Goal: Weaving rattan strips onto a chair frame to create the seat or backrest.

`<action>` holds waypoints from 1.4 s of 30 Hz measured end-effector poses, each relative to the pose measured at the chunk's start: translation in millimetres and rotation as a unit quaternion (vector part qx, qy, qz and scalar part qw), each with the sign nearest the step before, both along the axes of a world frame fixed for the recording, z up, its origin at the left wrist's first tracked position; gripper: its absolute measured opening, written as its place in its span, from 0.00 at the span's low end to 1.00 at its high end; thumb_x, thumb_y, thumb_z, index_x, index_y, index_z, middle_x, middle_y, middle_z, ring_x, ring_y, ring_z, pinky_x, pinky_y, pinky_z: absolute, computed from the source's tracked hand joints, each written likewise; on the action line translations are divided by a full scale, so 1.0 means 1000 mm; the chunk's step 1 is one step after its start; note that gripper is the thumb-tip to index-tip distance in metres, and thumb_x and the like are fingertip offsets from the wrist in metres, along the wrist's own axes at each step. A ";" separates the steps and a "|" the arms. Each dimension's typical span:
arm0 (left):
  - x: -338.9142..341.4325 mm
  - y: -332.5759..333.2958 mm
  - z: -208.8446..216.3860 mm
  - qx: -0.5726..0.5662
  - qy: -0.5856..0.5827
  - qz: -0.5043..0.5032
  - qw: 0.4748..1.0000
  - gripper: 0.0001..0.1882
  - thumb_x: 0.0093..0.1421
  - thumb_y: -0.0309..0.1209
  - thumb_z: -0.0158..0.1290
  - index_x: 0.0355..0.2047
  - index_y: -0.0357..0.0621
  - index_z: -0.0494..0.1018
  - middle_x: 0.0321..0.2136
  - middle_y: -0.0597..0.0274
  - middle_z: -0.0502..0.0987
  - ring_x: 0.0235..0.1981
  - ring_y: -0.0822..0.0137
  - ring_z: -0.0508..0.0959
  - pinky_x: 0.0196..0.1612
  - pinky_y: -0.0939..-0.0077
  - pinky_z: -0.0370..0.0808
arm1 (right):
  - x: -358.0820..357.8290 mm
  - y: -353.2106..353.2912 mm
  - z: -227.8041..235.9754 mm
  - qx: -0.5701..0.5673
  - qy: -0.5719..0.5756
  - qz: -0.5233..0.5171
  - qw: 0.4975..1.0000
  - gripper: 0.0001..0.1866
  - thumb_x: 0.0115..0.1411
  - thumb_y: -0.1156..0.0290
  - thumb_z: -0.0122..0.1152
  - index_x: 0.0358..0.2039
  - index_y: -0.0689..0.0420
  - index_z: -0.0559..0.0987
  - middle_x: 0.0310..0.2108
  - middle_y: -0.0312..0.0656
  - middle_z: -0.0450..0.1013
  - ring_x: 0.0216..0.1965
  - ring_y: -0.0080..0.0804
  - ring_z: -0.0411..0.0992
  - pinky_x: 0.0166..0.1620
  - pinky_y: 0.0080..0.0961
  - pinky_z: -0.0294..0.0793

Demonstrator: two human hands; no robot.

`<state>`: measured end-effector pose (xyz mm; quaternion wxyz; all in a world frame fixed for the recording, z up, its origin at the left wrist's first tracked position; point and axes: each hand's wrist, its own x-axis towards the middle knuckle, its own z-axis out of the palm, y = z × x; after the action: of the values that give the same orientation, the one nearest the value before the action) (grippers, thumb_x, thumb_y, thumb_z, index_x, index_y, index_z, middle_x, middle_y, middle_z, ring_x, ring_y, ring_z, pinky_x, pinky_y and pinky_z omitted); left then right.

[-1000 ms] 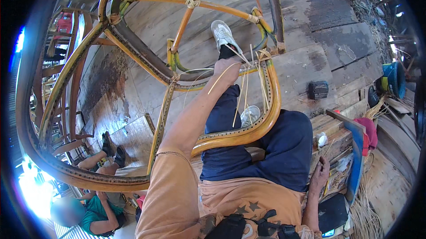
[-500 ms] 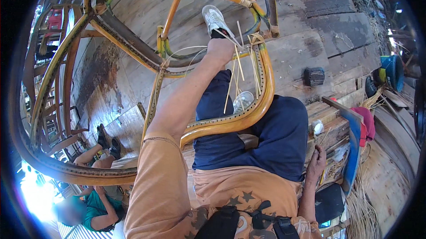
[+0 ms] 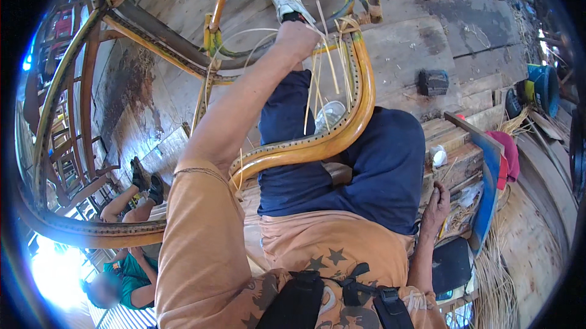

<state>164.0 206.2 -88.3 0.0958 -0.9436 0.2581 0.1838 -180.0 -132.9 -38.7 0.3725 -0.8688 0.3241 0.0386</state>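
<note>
A curved rattan chair frame (image 3: 360, 109), with a line of small holes along its rail, lies over my lap and stretches to the left. My left hand (image 3: 297, 39) is closed at its far rail, fingers mostly hidden. Thin pale cane strands (image 3: 329, 63) stick out beside that hand, and one loops off to the left. More strands hang from a wrapped joint (image 3: 348, 24) at the rail's corner. Low at my right thigh, my right hand (image 3: 436, 207) rests by the wooden bench, fingers loosely curled and apart from the thumb, with nothing visible in it.
A dark block (image 3: 433, 82) sits on the plank floor. Right of me stand a blue board (image 3: 486, 170), a pink cloth (image 3: 504, 152) and a bundle of loose cane (image 3: 497, 274). At the lower left sits another person (image 3: 131, 280), in green. Wooden chair frames (image 3: 73, 121) stand behind.
The chair frame and my left hand appear slightly higher and farther left, as the whole view has shifted. The strands by my left hand lie at another angle. My right hand has barely moved.
</note>
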 end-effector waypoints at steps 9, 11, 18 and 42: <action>0.011 0.000 -0.008 -0.006 0.028 0.027 0.999 0.11 0.50 0.30 0.46 0.30 0.42 0.77 0.31 0.51 0.78 0.35 0.55 0.78 0.33 0.63 0.75 | -0.010 -0.003 -0.011 0.063 -0.023 -0.065 0.996 0.11 0.60 0.75 0.45 0.39 0.63 0.74 0.36 0.40 0.72 0.40 0.26 0.69 0.46 0.20 0.65; 0.008 0.006 -0.012 -0.038 0.014 0.032 0.999 0.12 0.51 0.31 0.45 0.30 0.43 0.77 0.31 0.48 0.77 0.34 0.53 0.78 0.33 0.62 0.75 | -0.011 -0.002 -0.011 0.099 -0.038 -0.099 0.989 0.11 0.60 0.75 0.45 0.39 0.64 0.74 0.35 0.40 0.72 0.39 0.25 0.69 0.46 0.20 0.65; -0.001 -0.006 -0.017 -0.030 0.015 0.106 0.994 0.12 0.51 0.31 0.44 0.30 0.42 0.76 0.31 0.50 0.77 0.33 0.54 0.78 0.31 0.62 0.75 | -0.028 -0.011 0.001 0.134 -0.072 -0.198 0.968 0.10 0.59 0.76 0.46 0.38 0.64 0.74 0.33 0.38 0.72 0.37 0.23 0.68 0.44 0.18 0.65; 0.009 0.028 -0.062 -0.116 0.040 0.162 0.979 0.18 0.54 0.44 0.47 0.33 0.43 0.75 0.31 0.46 0.76 0.34 0.46 0.75 0.35 0.56 0.70 | -0.131 -0.097 -0.013 -0.165 0.020 -0.231 0.959 0.08 0.56 0.74 0.51 0.36 0.61 0.74 0.34 0.45 0.72 0.37 0.35 0.71 0.42 0.25 0.67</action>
<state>173.0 234.1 -149.9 -0.0560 -0.9694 0.1254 0.2035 -311.5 -229.7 -52.0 0.2162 -0.8188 0.5250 -0.0846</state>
